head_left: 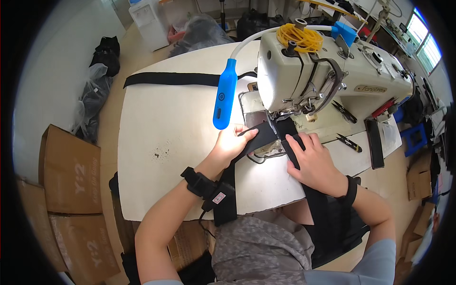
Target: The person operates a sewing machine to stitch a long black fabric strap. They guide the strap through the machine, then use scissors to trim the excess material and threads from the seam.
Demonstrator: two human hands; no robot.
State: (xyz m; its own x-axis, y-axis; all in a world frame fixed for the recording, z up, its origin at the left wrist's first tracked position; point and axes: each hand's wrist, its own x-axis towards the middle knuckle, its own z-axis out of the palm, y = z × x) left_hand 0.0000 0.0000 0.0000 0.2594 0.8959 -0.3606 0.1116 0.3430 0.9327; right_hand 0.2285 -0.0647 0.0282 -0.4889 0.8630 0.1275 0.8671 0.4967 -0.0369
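A wide black fabric band (260,137) lies bent under the needle area of a white sewing machine (280,78). My left hand (232,143) pinches its left part between thumb and fingers. On the right, my right hand (313,161) grips the band beside the needle, its fingers bent over the top and the thumb at the near edge. Between the hands a thin metal piece slants across the fabric; I cannot make out its kind. One length of the band hangs over the table's front edge below my left wrist, and more black fabric (332,228) hangs below my right.
A blue lamp (225,95) on a white flexible neck hangs left of the machine head. Two thread snips (349,142) lie at the right. Another black strip (175,79) crosses the white table (156,123). Cardboard boxes (71,171) stand on the left floor.
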